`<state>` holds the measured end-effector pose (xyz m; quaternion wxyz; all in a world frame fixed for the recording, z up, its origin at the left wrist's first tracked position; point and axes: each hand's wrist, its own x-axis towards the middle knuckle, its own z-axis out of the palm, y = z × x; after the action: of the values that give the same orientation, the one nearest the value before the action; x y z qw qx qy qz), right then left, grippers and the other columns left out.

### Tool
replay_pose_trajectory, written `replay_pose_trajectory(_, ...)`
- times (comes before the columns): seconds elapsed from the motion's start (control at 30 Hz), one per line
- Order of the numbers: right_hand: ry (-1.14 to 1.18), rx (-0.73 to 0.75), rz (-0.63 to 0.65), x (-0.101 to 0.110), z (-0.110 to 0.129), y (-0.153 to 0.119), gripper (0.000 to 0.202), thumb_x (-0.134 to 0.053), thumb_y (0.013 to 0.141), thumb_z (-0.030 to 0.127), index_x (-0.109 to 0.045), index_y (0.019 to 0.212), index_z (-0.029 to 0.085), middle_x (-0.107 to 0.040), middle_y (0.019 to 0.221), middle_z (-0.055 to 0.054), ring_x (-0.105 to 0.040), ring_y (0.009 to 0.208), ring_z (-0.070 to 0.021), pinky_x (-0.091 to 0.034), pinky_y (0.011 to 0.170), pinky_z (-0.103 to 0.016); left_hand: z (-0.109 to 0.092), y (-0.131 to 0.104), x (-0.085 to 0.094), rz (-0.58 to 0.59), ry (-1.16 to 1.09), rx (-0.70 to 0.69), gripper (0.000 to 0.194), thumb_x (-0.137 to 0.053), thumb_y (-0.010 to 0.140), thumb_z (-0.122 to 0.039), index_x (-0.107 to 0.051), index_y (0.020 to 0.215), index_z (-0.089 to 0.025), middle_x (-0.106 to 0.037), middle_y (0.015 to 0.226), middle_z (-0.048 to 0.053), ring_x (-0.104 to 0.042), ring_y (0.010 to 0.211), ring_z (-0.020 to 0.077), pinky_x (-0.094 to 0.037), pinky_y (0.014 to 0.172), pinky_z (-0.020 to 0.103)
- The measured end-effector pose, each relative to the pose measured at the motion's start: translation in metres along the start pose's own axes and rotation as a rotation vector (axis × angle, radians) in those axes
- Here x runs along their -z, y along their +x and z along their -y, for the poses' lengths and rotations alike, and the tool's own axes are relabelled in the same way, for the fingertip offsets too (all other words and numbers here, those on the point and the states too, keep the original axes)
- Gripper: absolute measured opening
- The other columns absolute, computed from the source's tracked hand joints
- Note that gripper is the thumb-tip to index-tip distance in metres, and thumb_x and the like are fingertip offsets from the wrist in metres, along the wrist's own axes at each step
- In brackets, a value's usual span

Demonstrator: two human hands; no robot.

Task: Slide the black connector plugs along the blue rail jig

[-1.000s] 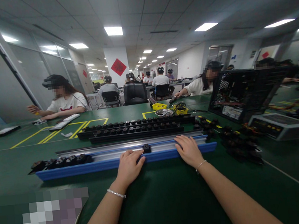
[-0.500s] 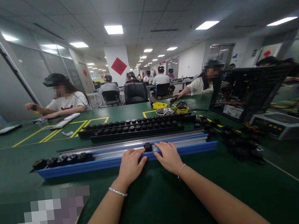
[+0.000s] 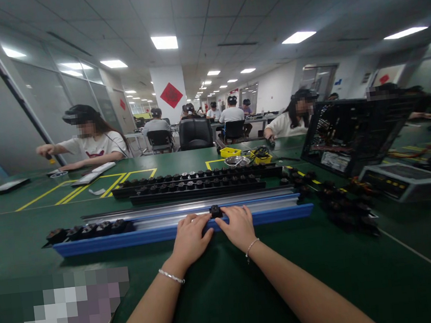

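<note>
Head view: both hands rest at the middle of a long blue rail lying crosswise on the green desk, the left hand and right hand close together with a small black block between their forefingers. The block sits upright in the rail's silvery channel, a little right of the rail's midpoint. The fingers of each hand are bent over the near blue wall, thumbs along its front; the fingertips are partly hidden, so I cannot tell whether either grip is closed on the block or simply lies against it. Each wrist wears a bracelet. A cluster of similar black blocks fills the rail's left end. Just beyond stand two dark rails lined with black pieces. On the right lie loose black parts, near a grey metal box and an open black computer case. Farther back are a yellow tray and a shiny dish.
</note>
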<state>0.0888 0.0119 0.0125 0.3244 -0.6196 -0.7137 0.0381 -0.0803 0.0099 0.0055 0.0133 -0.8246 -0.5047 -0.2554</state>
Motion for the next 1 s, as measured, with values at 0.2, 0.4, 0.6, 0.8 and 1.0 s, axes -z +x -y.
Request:
replay_pose_trajectory(0.2,-0.002,-0.017,-0.073,-0.001,0.0,0.0,0.036,-0.048,0.084,0.043,-0.061,0.11,0.023,-0.063,0.114,-0.005,-0.048,0.111,-0.0228,-0.023,0.103,-0.04,-0.004,0.0,-0.001,0.001,0.015,-0.008,0.042,-0.049,0.083,-0.037,-0.05,0.125,-0.03,-0.061,0.123,0.001,-0.048,0.111,0.0242,-0.032,0.094,0.043)
replay_pose_trajectory(0.4,-0.011,-0.013,-0.148,-0.007,-0.001,0.001,0.029,-0.052,0.082,0.038,-0.064,0.103,0.021,-0.065,0.107,-0.006,-0.049,0.106,-0.0215,-0.027,0.097,-0.036,-0.009,-0.001,0.002,0.016,0.043,-0.012,0.043,-0.05,0.082,-0.034,-0.049,0.125,-0.028,-0.06,0.124,0.001,-0.05,0.11,0.0218,-0.032,0.094,0.042)
replay_pose_trajectory(0.6,0.009,-0.022,-0.205,-0.009,-0.002,0.003,0.025,-0.057,0.079,0.038,-0.065,0.096,0.021,-0.065,0.102,-0.006,-0.05,0.101,-0.0215,-0.03,0.093,-0.035,-0.013,0.0,0.003,0.034,0.073,0.001,0.043,-0.05,0.082,-0.033,-0.048,0.125,-0.03,-0.059,0.126,-0.001,-0.053,0.105,0.0214,-0.032,0.091,0.042)
replay_pose_trajectory(0.8,-0.005,-0.043,-0.227,-0.01,-0.002,0.003,0.026,-0.058,0.078,0.039,-0.065,0.093,0.02,-0.064,0.101,-0.006,-0.05,0.1,-0.0215,-0.03,0.091,-0.034,-0.016,0.002,0.004,0.039,0.082,0.007,0.042,-0.05,0.082,-0.033,-0.048,0.124,-0.033,-0.059,0.125,-0.003,-0.053,0.104,0.0217,-0.032,0.09,0.043)
replay_pose_trajectory(1.0,-0.02,-0.064,-0.234,-0.011,0.0,0.004,0.021,-0.057,0.078,0.04,-0.063,0.084,0.02,-0.064,0.09,-0.005,-0.051,0.095,-0.0209,-0.031,0.088,-0.033,-0.017,0.002,0.003,0.041,0.1,0.008,0.042,-0.051,0.081,-0.034,-0.049,0.123,-0.034,-0.06,0.122,-0.003,-0.052,0.104,0.022,-0.031,0.09,0.043)
